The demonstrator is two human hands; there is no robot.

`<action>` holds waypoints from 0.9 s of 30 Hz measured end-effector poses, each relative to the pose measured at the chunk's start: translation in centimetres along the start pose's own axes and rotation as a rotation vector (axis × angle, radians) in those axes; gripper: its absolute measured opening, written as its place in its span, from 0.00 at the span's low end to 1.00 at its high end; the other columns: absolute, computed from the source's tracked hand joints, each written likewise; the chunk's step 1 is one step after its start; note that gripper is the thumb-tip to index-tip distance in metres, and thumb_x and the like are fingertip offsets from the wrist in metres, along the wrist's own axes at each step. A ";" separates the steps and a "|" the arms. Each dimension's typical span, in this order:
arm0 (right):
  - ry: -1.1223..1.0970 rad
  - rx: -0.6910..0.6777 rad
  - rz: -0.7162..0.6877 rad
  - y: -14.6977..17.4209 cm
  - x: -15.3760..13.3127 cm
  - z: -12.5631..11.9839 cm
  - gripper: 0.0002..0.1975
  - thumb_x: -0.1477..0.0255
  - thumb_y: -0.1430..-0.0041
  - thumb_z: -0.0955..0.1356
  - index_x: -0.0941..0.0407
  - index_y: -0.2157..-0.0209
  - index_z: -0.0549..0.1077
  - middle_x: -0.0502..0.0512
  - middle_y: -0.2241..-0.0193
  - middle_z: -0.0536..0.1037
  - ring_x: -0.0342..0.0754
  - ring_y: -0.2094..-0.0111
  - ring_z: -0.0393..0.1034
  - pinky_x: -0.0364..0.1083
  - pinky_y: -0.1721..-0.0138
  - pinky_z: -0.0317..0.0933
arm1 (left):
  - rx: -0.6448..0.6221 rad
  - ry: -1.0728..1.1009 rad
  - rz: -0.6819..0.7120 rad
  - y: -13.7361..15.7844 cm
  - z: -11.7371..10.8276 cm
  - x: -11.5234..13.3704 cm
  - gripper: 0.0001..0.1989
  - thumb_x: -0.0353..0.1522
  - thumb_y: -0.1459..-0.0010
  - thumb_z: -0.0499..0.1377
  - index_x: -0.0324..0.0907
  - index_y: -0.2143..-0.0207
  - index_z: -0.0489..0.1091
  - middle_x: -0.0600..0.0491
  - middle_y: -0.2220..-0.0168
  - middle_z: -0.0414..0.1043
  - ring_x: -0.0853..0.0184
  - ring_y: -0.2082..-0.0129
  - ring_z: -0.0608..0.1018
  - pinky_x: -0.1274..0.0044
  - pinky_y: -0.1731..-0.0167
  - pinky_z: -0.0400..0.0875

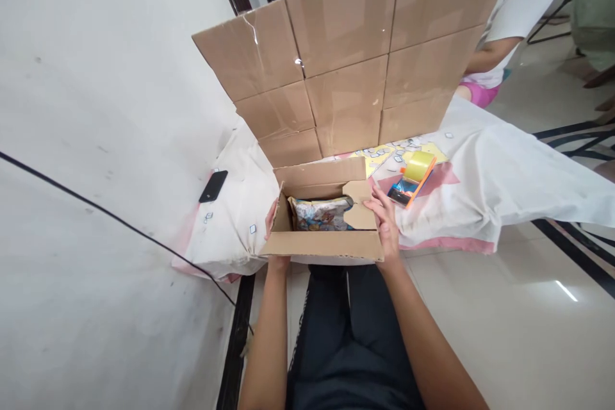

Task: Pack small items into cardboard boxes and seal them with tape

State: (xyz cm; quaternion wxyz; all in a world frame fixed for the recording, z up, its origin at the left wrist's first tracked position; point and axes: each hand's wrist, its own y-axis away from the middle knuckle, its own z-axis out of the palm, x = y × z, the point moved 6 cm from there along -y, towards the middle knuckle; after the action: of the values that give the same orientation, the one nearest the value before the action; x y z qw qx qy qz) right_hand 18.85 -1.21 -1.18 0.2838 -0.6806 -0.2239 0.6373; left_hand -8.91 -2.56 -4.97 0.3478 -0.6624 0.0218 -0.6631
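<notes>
Brown cardboard box (324,245) is gaping open by the counter's (461,205) near edge, packet (317,214) inside; left fingers (270,216) are gripping its side, right fingers (379,209) touching the inward-bent flap (361,213). Apparently they're positioning that flap; bending it further is calling for firm left-side support.

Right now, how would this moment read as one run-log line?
box: top open, patterned packet inside; left hand: on box's left side; right hand: on box's right side; on cloth: tape dispenser, black phone
</notes>
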 end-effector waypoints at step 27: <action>-0.510 -0.001 0.247 -7.8 0.1 1.2 0.24 0.64 0.39 0.68 0.48 0.42 0.65 0.53 0.60 0.82 0.54 0.51 0.75 0.60 0.43 0.65 | -0.068 -0.446 -0.049 -2.7 1.5 8.6 0.38 0.26 0.48 0.52 0.53 0.34 0.59 0.57 0.25 0.38 0.56 0.27 0.49 0.63 0.33 0.54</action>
State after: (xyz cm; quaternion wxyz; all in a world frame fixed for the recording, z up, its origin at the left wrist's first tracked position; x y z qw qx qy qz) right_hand 18.06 4.79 3.93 0.1378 -0.5206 -0.2037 0.8176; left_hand -7.72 -4.13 3.96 0.3052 -0.8042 -0.0495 -0.5076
